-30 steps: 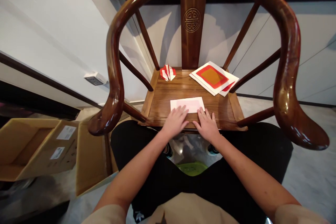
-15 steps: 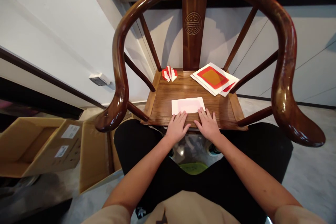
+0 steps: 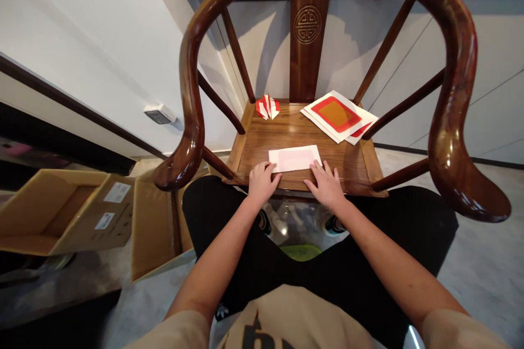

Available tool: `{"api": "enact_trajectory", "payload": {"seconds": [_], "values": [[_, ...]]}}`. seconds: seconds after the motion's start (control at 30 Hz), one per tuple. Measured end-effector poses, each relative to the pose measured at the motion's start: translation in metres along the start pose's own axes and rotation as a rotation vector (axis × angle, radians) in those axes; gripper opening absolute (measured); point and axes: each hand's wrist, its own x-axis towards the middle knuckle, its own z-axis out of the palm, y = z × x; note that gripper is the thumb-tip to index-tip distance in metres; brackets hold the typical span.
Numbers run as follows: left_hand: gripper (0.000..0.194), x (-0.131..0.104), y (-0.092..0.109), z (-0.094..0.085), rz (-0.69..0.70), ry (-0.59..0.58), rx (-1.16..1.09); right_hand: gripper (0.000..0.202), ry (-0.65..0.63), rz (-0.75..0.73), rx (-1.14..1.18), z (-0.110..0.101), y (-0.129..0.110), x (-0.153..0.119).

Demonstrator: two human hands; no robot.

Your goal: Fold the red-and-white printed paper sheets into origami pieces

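A folded white paper [image 3: 295,158] with a pinkish middle lies flat on the wooden chair seat [image 3: 282,133]. My left hand [image 3: 262,181] is at the paper's lower left corner, fingers apart and touching its edge. On the lower right edge rest the fingertips of my right hand [image 3: 325,181], spread out. Farther back on the left of the seat stands a small folded red and white paper piece [image 3: 268,107]. Sheets with a red and orange print [image 3: 336,115] are stacked at the back right.
The chair's curved armrest [image 3: 190,92] rings the seat, with slanted spindles on both sides. Open cardboard boxes [image 3: 94,218] stand on the floor at the left. A socket [image 3: 159,114] sticks out from the white wall. A green object [image 3: 301,252] lies beneath, between my legs.
My left hand has shifted left, from the paper's lower edge to its lower left corner. My right hand stays near the right end. The camera view has moved slightly.
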Motion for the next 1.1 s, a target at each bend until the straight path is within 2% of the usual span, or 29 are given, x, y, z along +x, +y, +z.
{"api": "enact_trajectory", "payload": {"seconds": [0.1, 0.2, 0.27, 0.33, 0.4, 0.5, 0.6, 0.7, 0.83, 0.93, 1.0, 1.1], "values": [[0.016, 0.001, 0.000, 0.000, 0.053, 0.048, -0.027, 0.055, 0.075, 0.006, 0.037, -0.003, 0.000, 0.001], [0.018, -0.005, 0.005, -0.001, 0.121, 0.113, -0.021, 0.051, 0.253, 0.012, 0.104, -0.011, -0.001, 0.002], [0.022, -0.012, 0.012, 0.000, 0.169, 0.113, 0.010, 0.046, 0.355, 0.028, 0.156, -0.018, -0.001, 0.002], [0.025, -0.019, 0.022, 0.001, 0.231, 0.068, 0.042, 0.040, 0.355, 0.037, 0.198, -0.023, 0.000, 0.001], [0.026, -0.026, 0.033, 0.004, 0.309, 0.005, 0.044, 0.037, 0.287, 0.035, 0.206, -0.024, 0.001, 0.001], [0.031, -0.033, 0.046, 0.006, 0.417, -0.078, -0.036, 0.034, 0.246, 0.057, 0.117, -0.022, 0.002, 0.001], [0.032, -0.032, 0.048, 0.004, 0.439, -0.127, -0.129, 0.034, 0.251, 0.114, -0.006, -0.020, 0.004, 0.002], [0.031, -0.025, 0.042, 0.000, 0.341, -0.141, -0.148, 0.031, 0.223, 0.158, -0.068, -0.020, 0.007, 0.004], [0.037, -0.014, 0.032, -0.005, 0.044, -0.070, -0.083, 0.026, 0.213, 0.147, -0.092, -0.017, 0.008, 0.005], [0.041, -0.008, 0.029, -0.006, -0.111, -0.072, -0.114, 0.026, 0.211, 0.107, -0.092, -0.014, 0.007, 0.004], [0.036, -0.004, 0.026, -0.006, -0.169, -0.113, -0.234, 0.027, 0.213, 0.083, -0.084, -0.012, 0.006, 0.004], [0.032, 0.003, 0.020, -0.005, -0.270, -0.206, -0.542, 0.029, 0.209, 0.051, -0.055, -0.010, 0.007, 0.005]]}}
